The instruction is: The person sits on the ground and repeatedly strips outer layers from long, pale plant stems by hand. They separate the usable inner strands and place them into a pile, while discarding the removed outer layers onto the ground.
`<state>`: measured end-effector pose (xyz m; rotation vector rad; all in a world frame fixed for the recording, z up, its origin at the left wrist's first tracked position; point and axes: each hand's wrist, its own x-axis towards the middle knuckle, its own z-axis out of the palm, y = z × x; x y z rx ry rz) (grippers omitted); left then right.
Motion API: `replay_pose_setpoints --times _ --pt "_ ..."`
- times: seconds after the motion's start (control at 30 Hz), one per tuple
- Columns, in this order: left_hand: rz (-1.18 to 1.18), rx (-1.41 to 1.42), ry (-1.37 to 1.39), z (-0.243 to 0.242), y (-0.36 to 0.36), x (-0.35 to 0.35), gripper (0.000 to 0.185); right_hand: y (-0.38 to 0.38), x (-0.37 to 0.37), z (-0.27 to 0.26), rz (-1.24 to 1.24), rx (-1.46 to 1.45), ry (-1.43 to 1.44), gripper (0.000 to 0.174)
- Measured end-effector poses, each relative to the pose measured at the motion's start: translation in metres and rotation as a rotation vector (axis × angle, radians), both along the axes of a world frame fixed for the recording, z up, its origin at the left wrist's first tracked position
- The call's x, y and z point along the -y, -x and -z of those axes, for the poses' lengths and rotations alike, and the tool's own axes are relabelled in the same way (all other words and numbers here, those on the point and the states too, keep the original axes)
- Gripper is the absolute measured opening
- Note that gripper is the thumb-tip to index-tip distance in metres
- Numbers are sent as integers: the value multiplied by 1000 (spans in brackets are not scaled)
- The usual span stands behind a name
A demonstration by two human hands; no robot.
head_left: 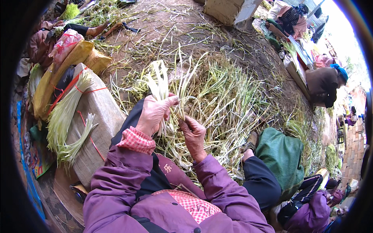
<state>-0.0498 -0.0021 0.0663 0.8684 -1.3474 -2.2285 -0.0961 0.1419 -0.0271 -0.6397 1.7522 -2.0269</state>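
My left hand (157, 112) is closed around a small bunch of pale vegetable stalks (158, 80), whose tops stand above the fist. Just right of it, my right hand (193, 131) pinches the lower end of a few thin greenish stalks (183, 90) between thumb and fingers. Beneath both hands spreads a heap of loose stalks and leaves (230, 102). To my left, a larger bundle of pale stalks (70, 102), tied with red string (94, 90), lies on a cloth-covered block (102, 116), with a small loose bunch (80, 142) beside it.
Yellow sacks (62, 75) stand at the left, near another person's outstretched leg (84, 29). A green sack (279, 157) lies beside my right leg. A cardboard box (227, 10) sits at the top. Several people sit at the right, one bent over in brown (323, 83).
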Motion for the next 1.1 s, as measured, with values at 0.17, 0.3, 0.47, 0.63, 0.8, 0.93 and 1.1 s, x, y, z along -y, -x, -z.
replay_pose_setpoints --times 0.17,0.3,0.47,0.63,0.8,0.93,1.1 --pt "120 35 93 9 -3 0 20 3 -4 -9 -131 -128 -126 28" --pt "199 82 86 6 0 -4 18 18 -1 -25 -305 410 45 54" --pt "249 78 71 4 -1 -10 14 25 17 -20 -149 782 447 25" --pt "166 108 141 8 -3 -5 11 22 6 -22 -68 618 296 10" --pt "99 80 244 5 -3 -9 12 19 -2 -6 -72 -85 -123 13" --pt "-15 102 278 3 -4 -1 12 16 -8 13 -106 -331 -265 9" --pt "-98 111 321 1 -4 0 11 -4 -29 108 -221 -540 -548 13"
